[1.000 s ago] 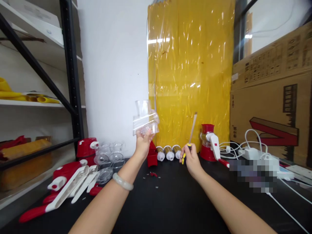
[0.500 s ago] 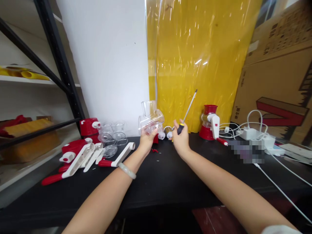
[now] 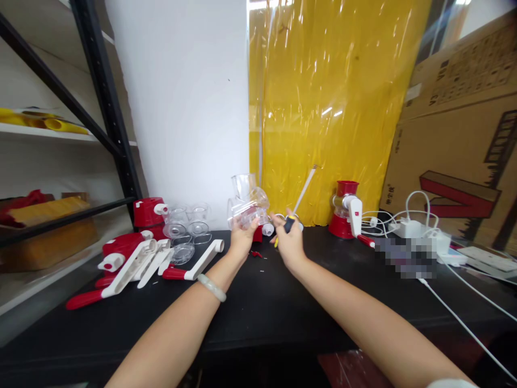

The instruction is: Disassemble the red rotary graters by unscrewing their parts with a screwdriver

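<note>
My left hand grips a clear plastic grater housing from below, its wide mouth turned upward. In my right hand is a screwdriver with a black and yellow handle, its shaft slanting up to the right. Behind the hands lie a red and white part and, partly hidden by my right fingers, a drum. A small red piece rests on the black table between my wrists. To the right stands an assembled red rotary grater with a white crank.
At left are red bases, clear housings and rings, and white cranks with red handles. White chargers and cables lie at right beside a large cardboard box. A black-framed shelf borders the left side.
My right hand has moved left and slightly down with the screwdriver, closer to the housing. The left hand still holds the housing, and the view has shifted slightly.
</note>
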`<state>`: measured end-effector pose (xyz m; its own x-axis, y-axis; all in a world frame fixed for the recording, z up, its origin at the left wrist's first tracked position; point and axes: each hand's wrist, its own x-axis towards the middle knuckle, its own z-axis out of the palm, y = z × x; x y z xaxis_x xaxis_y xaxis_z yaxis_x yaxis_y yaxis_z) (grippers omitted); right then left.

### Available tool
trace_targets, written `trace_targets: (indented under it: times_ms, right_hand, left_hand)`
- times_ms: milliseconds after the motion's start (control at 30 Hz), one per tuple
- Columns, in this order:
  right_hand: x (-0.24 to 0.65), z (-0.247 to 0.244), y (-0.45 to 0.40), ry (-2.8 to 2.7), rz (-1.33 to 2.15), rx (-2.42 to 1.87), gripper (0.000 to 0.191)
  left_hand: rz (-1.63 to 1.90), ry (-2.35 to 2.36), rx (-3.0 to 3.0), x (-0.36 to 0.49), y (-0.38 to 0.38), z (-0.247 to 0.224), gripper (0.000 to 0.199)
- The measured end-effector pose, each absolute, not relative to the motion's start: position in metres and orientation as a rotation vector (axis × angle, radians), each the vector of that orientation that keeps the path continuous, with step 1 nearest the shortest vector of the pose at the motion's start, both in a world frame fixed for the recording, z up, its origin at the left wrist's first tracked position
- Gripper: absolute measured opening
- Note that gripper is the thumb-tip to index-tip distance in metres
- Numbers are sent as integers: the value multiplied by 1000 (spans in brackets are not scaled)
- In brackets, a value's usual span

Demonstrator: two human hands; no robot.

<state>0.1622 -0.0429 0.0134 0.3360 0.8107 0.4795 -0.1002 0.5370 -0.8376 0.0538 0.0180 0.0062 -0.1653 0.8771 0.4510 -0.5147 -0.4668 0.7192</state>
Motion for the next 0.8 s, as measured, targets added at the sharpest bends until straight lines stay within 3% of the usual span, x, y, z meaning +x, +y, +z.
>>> trace_targets:
  times_ms: [100,267,500,800]
  right_hand:
    - [165,14,-41,-1173,722,-791,61]
    - [198,1,-28,-1150,622,-853,34]
    - [211,-38,-24,-1584,742,-920,43]
    - [213,-42,-31,-1856,533,-1018,40]
  left_hand:
    - [1781,469,1069,51,18,8,53]
    - [1775,473,968,45,13,19,47]
    - [1825,438,871,32,11,35,46]
    - [1908,441,853,14,10,49,47]
